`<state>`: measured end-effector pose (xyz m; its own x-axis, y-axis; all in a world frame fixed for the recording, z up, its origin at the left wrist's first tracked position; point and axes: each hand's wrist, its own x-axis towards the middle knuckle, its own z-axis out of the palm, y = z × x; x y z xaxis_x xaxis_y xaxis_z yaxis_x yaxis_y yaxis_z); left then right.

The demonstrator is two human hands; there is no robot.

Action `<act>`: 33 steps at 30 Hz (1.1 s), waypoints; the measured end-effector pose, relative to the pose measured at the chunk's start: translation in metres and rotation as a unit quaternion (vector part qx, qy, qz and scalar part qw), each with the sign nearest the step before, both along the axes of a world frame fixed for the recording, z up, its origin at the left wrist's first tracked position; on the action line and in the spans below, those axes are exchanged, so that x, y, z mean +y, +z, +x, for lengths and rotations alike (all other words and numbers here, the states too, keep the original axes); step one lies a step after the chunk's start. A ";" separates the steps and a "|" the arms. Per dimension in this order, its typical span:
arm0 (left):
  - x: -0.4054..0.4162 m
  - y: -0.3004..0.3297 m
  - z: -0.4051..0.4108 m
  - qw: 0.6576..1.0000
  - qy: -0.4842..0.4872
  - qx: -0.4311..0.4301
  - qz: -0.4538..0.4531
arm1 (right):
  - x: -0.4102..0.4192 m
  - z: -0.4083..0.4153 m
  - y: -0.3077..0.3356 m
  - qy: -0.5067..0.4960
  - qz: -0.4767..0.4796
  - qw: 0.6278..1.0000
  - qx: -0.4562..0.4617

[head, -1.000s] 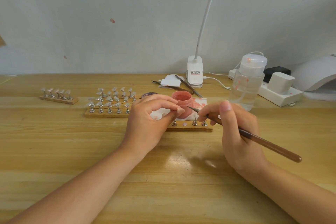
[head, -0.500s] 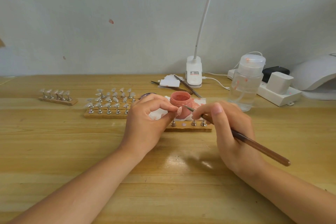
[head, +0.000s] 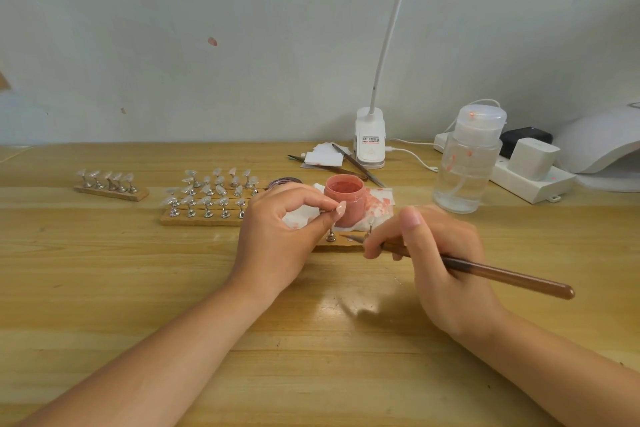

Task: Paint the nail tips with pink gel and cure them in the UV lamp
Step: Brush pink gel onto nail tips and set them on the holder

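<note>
Wooden table (head: 104, 288) | left hand (head: 277, 236) pinches nail tip (head: 341, 208) | right hand (head: 440, 260) grips brush (head: 485, 270), now lowered from tip

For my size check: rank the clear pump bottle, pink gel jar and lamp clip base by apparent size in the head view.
1. clear pump bottle
2. lamp clip base
3. pink gel jar, slightly nearer the camera, so close to the base.
</note>
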<state>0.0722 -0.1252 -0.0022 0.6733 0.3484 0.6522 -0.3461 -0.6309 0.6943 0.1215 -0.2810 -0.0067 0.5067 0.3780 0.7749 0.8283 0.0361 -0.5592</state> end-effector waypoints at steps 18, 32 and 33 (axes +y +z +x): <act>-0.004 0.004 -0.004 0.997 -0.081 0.008 0.012 | 0.006 0.007 0.008 -0.055 -0.058 0.996 -0.032; -0.005 0.003 -0.004 0.996 -0.069 0.021 0.048 | 0.013 0.008 0.008 -0.043 -0.056 0.997 -0.038; -0.006 0.003 -0.004 0.996 -0.070 0.022 0.048 | 0.012 0.008 0.009 -0.041 -0.055 0.997 -0.034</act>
<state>0.0683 -0.1307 0.0009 0.7388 0.1865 0.6476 -0.4062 -0.6436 0.6487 0.1290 -0.2686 0.0018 0.4877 0.4211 0.7648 0.8618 -0.0922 -0.4988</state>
